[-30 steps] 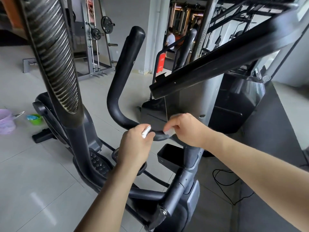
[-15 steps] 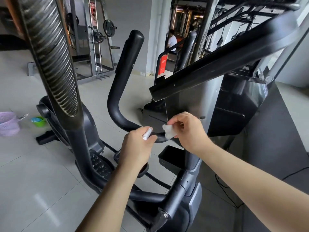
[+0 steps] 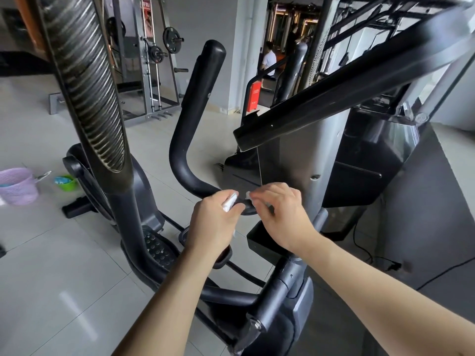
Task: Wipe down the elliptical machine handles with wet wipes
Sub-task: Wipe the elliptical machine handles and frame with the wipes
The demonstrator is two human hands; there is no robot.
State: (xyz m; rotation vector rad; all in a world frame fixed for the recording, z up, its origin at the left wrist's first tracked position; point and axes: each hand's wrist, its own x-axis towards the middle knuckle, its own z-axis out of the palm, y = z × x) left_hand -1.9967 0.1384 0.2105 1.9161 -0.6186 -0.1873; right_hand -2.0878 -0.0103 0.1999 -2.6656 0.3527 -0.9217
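Observation:
A black curved inner handle of the elliptical rises from the console area and bends up to a rounded tip. My left hand holds a small white wipe packet against the handle's lower bend. My right hand presses a crumpled white wet wipe onto the same bend, fingers curled over it. Most of the wipe is hidden under my fingers. A ribbed long moving handle stands close at the left.
A slanted black bar crosses above my right hand. The pedal and frame lie below. A purple basket and green bowl sit on the tiled floor at left. A cable trails on the dark mat at right.
My right hand lifted the wipe off the handle bend for a moment, then pressed it back down onto it. My left hand stayed in place with the packet.

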